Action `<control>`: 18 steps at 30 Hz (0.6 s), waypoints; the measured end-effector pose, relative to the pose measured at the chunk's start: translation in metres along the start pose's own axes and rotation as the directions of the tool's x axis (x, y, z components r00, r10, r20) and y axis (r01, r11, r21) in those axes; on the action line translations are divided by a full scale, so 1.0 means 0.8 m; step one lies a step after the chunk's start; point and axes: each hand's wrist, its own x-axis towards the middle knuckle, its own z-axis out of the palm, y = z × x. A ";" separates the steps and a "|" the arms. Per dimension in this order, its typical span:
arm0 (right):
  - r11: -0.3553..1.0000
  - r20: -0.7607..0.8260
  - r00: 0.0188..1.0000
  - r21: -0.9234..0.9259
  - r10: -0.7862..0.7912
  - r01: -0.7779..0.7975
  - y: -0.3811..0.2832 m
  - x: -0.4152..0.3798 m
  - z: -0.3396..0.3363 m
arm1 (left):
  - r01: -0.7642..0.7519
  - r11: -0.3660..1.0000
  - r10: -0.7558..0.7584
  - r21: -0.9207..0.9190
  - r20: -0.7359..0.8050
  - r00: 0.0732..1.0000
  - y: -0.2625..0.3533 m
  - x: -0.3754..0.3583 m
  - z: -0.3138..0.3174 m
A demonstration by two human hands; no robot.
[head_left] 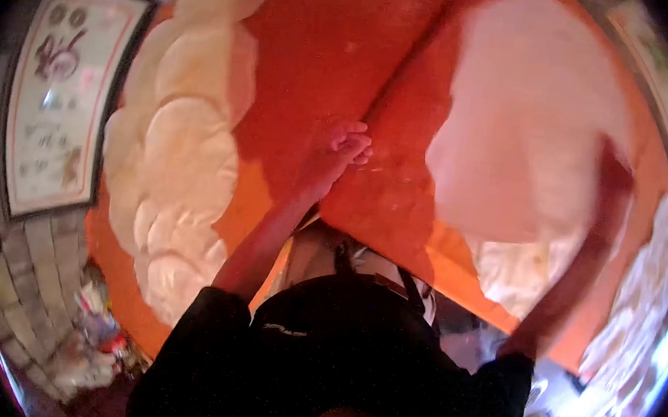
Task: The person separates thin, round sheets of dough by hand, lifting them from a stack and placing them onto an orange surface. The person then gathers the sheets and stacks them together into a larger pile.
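My left hand [347, 144] is above the middle of the red-orange table [348, 51], its fingers curled in. What it holds, if anything, I cannot make out. On the right, my right hand [616, 158] is smeared by motion at the right side of a large pale heap of thin round sheets [516, 121], which look like dough or flatbread. Its fingers cannot be told apart, nor whether they grip a sheet. Down the left side of the table, more pale round sheets [192, 148] overlap in a long row.
A dark seam [410, 64] runs across the table near my left hand. A framed sign with writing [65, 98] is at the left by grey bricks [36, 254]. Wrinkled pale sheets [636, 298] hang or lie at the far right. Bagged items [91, 346] sit lower left.
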 end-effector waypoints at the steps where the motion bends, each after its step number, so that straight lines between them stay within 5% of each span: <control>1: 0.994 -0.033 0.997 0.081 0.069 -0.066 0.033 0.016 -0.041 | -0.020 0.998 0.023 0.060 -0.047 0.999 -0.012 0.009 -0.032; 3: 0.917 -0.069 0.975 0.359 0.213 -0.175 0.088 0.023 -0.109 | -0.056 0.945 0.113 0.321 -0.161 0.980 -0.001 0.007 -0.071; 6: 0.648 0.036 0.971 0.739 0.238 -0.187 0.131 -0.012 -0.152 | -0.030 0.625 0.419 0.780 -0.303 0.856 0.015 0.012 -0.148; 7: 0.677 -0.128 0.904 0.706 0.409 -0.207 0.119 -0.031 -0.137 | 0.014 0.405 0.552 0.914 -0.257 0.793 0.023 0.015 -0.169; 9: 0.650 -0.101 0.779 0.622 0.619 -0.436 0.136 -0.059 -0.113 | 0.177 -0.084 0.737 0.981 -0.059 0.674 0.038 0.024 -0.204; 12: 0.585 0.156 0.672 0.377 0.724 -0.718 0.102 -0.099 -0.030 | 0.169 -0.166 0.739 0.972 0.009 0.674 0.033 0.042 -0.253; 13: 0.685 0.295 0.793 0.400 0.533 -0.609 0.077 -0.122 0.008 | 0.165 -0.172 0.697 0.971 0.002 0.717 0.039 0.045 -0.258; 14: 0.767 0.269 0.838 0.341 0.474 -0.543 -0.066 -0.139 0.047 | 0.160 -0.179 0.653 0.971 -0.004 0.757 0.051 0.047 -0.259; 16: 0.821 0.355 0.825 0.216 0.439 -0.529 -0.123 -0.146 0.099 | 0.204 -0.139 0.579 0.969 -0.087 0.811 0.073 0.041 -0.264; 18: 0.838 0.511 0.824 0.317 0.244 -0.444 -0.154 -0.154 0.144 | 0.300 -0.052 0.514 0.953 -0.232 0.826 0.092 0.033 -0.277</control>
